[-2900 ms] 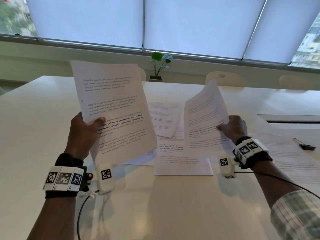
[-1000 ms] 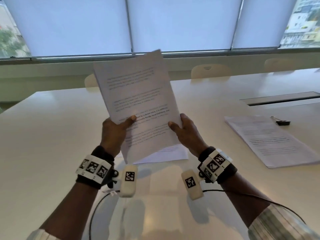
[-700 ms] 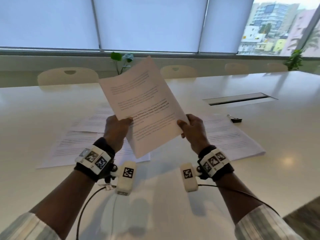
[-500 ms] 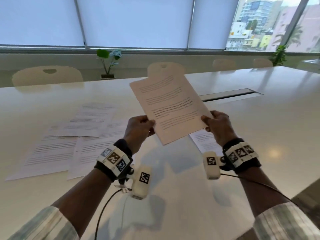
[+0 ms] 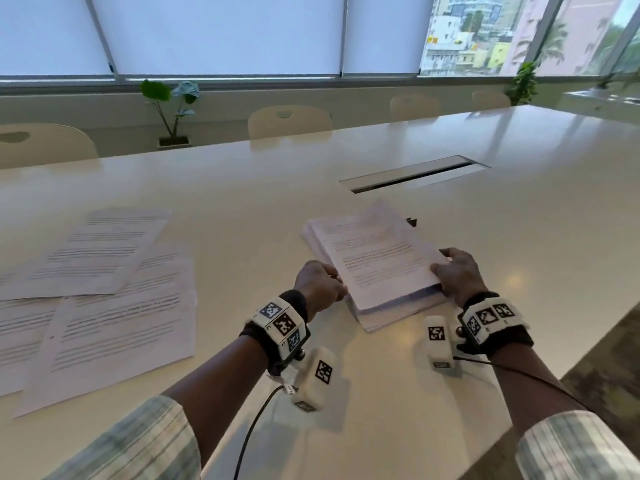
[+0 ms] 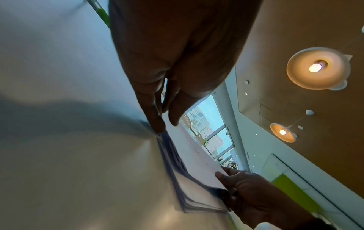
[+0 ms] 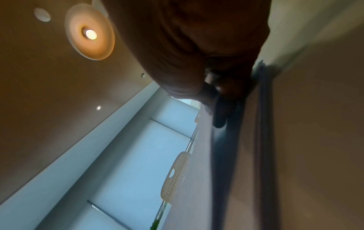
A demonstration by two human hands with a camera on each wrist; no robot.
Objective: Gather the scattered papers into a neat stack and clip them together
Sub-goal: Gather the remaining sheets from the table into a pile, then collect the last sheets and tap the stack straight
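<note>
Pinching the paper stack (image 5: 375,268), left hand (image 5: 320,284), right hand (image 5: 459,271); print unreadable.

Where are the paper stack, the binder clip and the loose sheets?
paper stack (image 5: 377,261), head view, on the printed top sheet between the two hands.
binder clip (image 5: 412,222), head view, on the small black body just beyond the stack's far corner.
loose sheets (image 5: 114,327), head view, on the nearest sheet at table left.
</note>
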